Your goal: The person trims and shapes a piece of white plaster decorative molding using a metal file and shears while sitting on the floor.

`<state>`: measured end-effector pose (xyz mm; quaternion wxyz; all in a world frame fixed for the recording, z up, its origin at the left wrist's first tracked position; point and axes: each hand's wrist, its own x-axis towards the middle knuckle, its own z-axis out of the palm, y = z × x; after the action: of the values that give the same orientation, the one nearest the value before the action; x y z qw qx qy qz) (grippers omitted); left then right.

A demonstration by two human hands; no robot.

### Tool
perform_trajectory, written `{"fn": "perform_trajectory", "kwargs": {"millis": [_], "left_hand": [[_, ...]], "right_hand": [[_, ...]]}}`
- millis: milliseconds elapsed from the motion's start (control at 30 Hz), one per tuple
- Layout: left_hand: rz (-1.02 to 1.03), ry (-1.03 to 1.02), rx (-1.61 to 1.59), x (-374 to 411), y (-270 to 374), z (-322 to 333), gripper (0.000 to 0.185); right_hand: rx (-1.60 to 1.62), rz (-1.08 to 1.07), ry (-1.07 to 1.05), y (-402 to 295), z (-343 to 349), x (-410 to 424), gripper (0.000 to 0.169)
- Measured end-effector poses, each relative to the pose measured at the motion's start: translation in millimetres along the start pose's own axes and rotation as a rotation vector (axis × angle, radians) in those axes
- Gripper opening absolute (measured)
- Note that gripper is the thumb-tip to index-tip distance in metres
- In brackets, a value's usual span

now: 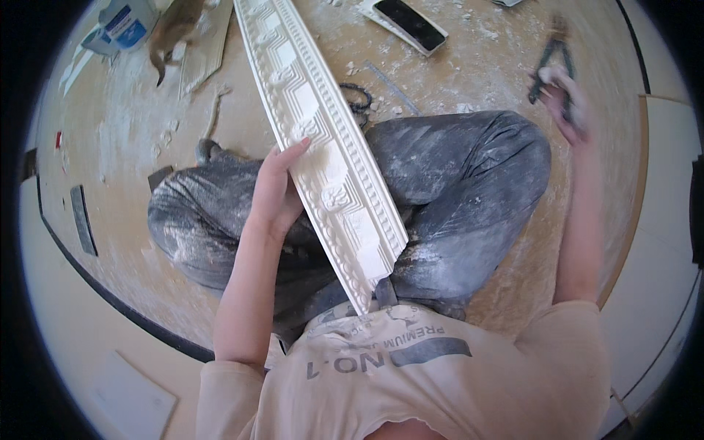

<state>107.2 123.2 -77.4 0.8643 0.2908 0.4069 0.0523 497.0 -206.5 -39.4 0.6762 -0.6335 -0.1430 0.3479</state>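
Observation:
My left hand (280, 187) grips a long white ornate cornice moulding (330, 159) by its left edge, thumb on the ornamented face. The moulding lies slanted across my lap, from the top of the view down to my waist, and its near end is cut unevenly. Out to the right, above the floor beyond my knee, my right hand (569, 104) is around the handles of a pair of dark-handled pliers or pincers (558, 49). The tool's head points away from me and is blurred. Whether its jaws are apart cannot be told.
A dusty floor board (467, 71) carries white crumbs, a smartphone (412, 25), a ruler-like strip (391, 88) and a black cord (357, 98). At the upper left are a white-and-blue bucket (129, 27), a cat-like animal (173, 27) and a flat panel piece (209, 49). A dark bar (83, 220) lies left.

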Motion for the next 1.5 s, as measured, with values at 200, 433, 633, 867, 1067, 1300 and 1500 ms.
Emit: {"fn": "perform_trajectory", "kwargs": {"millis": [200, 433, 633, 867, 1067, 1300, 1500], "left_hand": [[-0.043, -0.125, -0.259, -27, 5, -25, 0.052], [-0.027, -0.109, -0.298, -70, 25, -44, 0.052], [0.017, -0.054, -0.197, -90, 21, -45, 0.052], [0.007, 0.020, -0.152, -91, 10, -52, 0.053], [-0.002, 0.017, -0.266, -90, 6, -53, 0.052], [0.029, 0.048, -0.238, -85, 1, -54, 0.062], [0.017, 0.041, -0.267, -82, 1, -52, 0.057]], "right_hand": [[-0.560, 0.126, -0.513, -87, 110, -135, 0.032], [-0.876, 0.429, -0.963, -28, 184, -153, 0.035], [-0.799, 0.424, -1.182, -17, 223, -126, 0.039], [-0.789, 0.479, -1.428, -5, 251, -104, 0.029], [-0.773, 0.395, -1.313, 17, 248, -118, 0.034], [-0.752, 0.494, -1.285, 40, 247, -120, 0.035], [-0.810, 0.567, -1.255, 46, 250, -121, 0.034]]}}
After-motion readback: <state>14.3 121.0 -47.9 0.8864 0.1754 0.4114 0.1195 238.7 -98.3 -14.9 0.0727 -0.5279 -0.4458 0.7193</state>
